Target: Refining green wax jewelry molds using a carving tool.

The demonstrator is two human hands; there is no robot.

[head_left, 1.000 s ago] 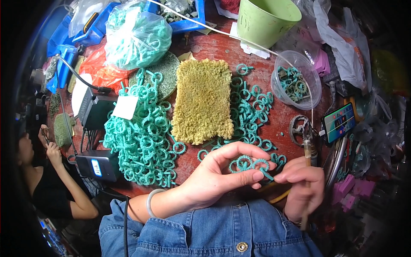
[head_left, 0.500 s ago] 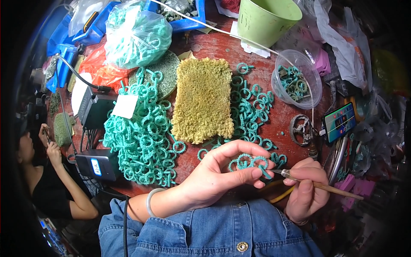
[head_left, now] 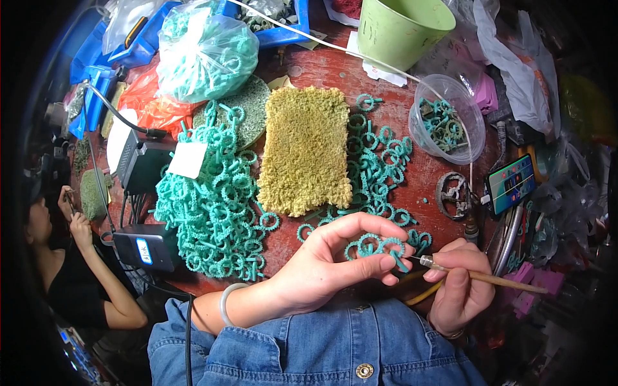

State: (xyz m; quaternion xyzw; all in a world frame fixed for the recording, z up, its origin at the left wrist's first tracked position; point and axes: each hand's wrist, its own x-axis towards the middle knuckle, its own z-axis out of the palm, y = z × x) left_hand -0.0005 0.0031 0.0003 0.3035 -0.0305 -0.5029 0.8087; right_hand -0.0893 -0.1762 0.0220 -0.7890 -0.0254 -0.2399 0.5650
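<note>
My left hand (head_left: 335, 260) pinches a few teal toothed rings (head_left: 369, 245) with short stems between thumb and fingers, low in front of my body. My right hand (head_left: 465, 280) grips a needle-tipped tool (head_left: 499, 281) with a wooden handle and metal collar, pen-fashion. Its thin tip points left at the nearest ring; whether it touches cannot be made out. Beyond my hands lies a yellow, rough, sponge-like pad (head_left: 305, 151). A large heap of the same rings (head_left: 212, 209) spreads to its left, and a smaller heap (head_left: 380, 167) to its right.
A clear round tub (head_left: 476, 128) with ring pieces and a green bucket (head_left: 399, 32) stand at the right back. A lit phone (head_left: 510, 184) leans at right. Black boxes (head_left: 147, 248) with cables, a filled bag (head_left: 209, 55) and another person (head_left: 77, 270) are at left.
Both hands have stayed almost in place. The rings in my left hand have shifted slightly, and the tool in my right hand has changed its angle a little.
</note>
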